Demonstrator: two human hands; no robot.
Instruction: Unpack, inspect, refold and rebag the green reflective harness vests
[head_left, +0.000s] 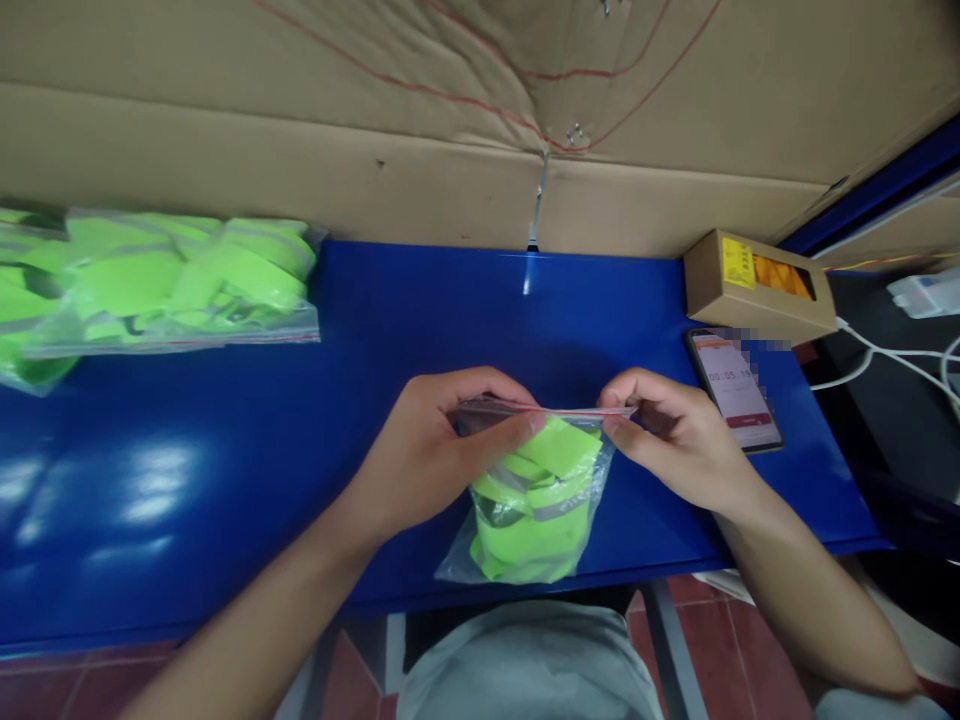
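A clear zip bag [540, 510] with folded neon-green fabric and grey reflective strips inside stands near the table's front edge, its red-lined zip edge uppermost. My left hand [450, 440] pinches that top edge left of its middle, thumb in front and fingers behind. At the right end of the zip, my right hand [667, 430] grips the bag's corner between thumb and fingers. Both hands are closed on the plastic.
More bagged neon-green items [187, 270] lie at the back left of the blue table [420, 310]. A phone [735, 390] showing a timer and a cardboard box [757, 285] sit at the right, near white cables [885, 350]. Cardboard lines the back.
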